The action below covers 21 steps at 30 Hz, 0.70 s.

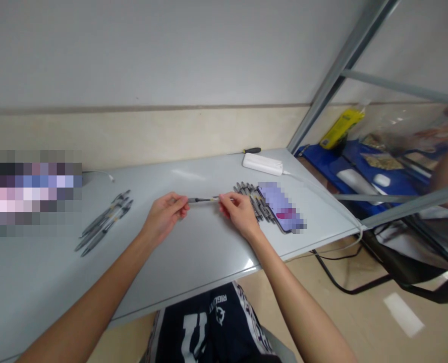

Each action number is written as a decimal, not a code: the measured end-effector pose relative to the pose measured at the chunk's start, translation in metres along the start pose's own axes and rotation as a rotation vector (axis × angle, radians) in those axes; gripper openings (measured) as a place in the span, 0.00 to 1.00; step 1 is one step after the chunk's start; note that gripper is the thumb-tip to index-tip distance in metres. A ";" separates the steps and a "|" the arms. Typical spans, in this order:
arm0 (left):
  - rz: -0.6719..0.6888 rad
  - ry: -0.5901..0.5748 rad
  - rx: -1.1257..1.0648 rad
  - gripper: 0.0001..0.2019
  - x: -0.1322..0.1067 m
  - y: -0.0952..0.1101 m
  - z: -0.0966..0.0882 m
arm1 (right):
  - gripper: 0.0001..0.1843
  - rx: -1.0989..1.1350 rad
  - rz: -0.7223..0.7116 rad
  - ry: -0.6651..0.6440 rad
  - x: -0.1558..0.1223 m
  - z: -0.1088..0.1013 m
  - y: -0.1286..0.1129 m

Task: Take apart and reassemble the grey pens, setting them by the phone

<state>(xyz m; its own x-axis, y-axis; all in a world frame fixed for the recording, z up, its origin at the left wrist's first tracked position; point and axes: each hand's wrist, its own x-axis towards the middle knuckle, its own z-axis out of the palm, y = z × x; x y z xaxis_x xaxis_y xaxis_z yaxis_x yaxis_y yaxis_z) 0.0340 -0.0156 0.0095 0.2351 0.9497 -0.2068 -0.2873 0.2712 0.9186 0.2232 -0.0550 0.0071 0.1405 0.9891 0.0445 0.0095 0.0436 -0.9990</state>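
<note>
Between my two hands a slim grey pen point(203, 200) lies level, a little above the table. My left hand point(166, 214) pinches one end of it with thumb and fingertips. At the other end, the fingertips of my right hand point(239, 210) are closed on it. Several grey pens point(106, 222) lie side by side at a slant on the left of the table. Another row of grey pens point(264, 206) rests just right of my right hand, partly hidden by it.
A phone point(282, 207) lies right of the pen row. Behind it are a white power bank point(262, 164) with a cable and a screwdriver point(252, 150). A pixelated object point(31, 194) stands at the left. A metal frame point(345, 70) rises at the table's right end, with a person's arm beyond.
</note>
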 end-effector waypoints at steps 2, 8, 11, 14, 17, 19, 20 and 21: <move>-0.001 0.005 0.000 0.13 0.000 0.000 0.000 | 0.11 0.024 -0.018 -0.006 0.000 -0.001 0.000; -0.018 0.004 0.000 0.12 -0.003 -0.002 0.002 | 0.13 0.099 0.036 0.004 -0.001 0.000 -0.004; -0.024 0.008 0.011 0.13 -0.003 -0.003 0.002 | 0.14 0.032 0.058 0.021 0.000 0.000 -0.002; -0.021 0.007 0.026 0.13 -0.003 -0.003 0.002 | 0.10 0.027 0.003 0.046 0.001 -0.001 0.000; -0.016 0.008 0.041 0.12 -0.002 -0.003 0.001 | 0.13 0.083 -0.041 0.054 0.001 -0.002 0.001; -0.010 0.015 0.047 0.11 -0.002 -0.003 0.001 | 0.14 0.114 -0.062 0.056 0.001 -0.002 0.000; -0.011 0.020 0.047 0.11 -0.003 -0.002 0.002 | 0.13 0.124 -0.072 0.063 0.001 -0.002 0.000; -0.014 0.022 0.046 0.11 -0.003 -0.002 0.002 | 0.12 0.133 -0.084 0.077 0.001 -0.002 -0.001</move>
<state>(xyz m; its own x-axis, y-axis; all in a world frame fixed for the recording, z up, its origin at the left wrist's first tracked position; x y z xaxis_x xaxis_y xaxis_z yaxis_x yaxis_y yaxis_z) 0.0355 -0.0193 0.0091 0.2185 0.9493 -0.2262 -0.2414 0.2772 0.9300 0.2253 -0.0539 0.0084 0.2202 0.9677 0.1229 -0.1061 0.1490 -0.9831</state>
